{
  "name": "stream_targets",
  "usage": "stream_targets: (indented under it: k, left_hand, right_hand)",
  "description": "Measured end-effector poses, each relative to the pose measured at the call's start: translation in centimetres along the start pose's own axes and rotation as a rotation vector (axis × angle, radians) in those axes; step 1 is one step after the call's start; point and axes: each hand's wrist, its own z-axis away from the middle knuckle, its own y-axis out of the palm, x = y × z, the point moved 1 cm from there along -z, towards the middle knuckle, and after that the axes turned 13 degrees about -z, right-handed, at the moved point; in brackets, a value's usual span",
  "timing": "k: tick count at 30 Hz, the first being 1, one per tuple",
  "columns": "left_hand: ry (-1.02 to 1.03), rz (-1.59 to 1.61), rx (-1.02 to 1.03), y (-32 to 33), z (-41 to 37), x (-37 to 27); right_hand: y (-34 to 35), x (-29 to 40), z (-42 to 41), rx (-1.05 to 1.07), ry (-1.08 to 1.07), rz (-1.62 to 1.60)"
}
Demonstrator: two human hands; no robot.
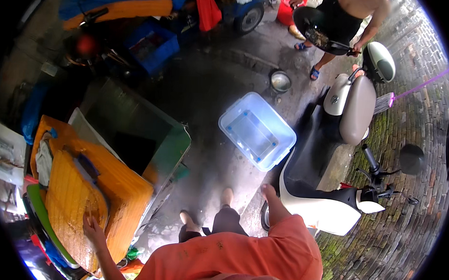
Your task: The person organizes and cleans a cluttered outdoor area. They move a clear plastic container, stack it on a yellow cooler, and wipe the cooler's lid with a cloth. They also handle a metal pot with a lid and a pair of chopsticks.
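Observation:
My left hand (92, 232) is at the face of a wet wooden board (69, 197), which leans with other boards at the left; a thin stick-like thing shows by its fingers, and I cannot tell whether they grip it. Hanging beside my orange shirt, my right hand (268, 192) is near the front of a white scooter (319, 215); its fingers are foreshortened and no held thing shows. On the wet floor ahead lies a translucent plastic storage box (253, 132), open side up, with blue spots at its base corners.
Another person (346, 17) stands at the top right with a large black wok (319, 35). A metal bowl (280, 81) sits on the floor. The scooter and a mossy brick wall (409, 121) bound the right; a blue crate (153, 48) and a dark glass-like tank (135, 125) stand left.

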Motion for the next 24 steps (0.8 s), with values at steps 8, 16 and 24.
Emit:
stream_targets:
  k: [8,16,24]
  left_hand:
    - [0.012,-0.139,-0.118,-0.2,0.5,1.8]
    - [-0.067,-0.187,-0.075,-1.0,-0.5,4.0]
    - [0.018,-0.335,-0.107,-1.0,-0.2,4.4]
  right_hand:
    - [0.1,-2.0,-11.5,-0.159,0.307,-0.297]
    - [2.0,-2.8,-18.2,-0.505,0.437,-0.884]
    - [2.1,-3.0,-19.7,-0.219,0.647,-1.324]
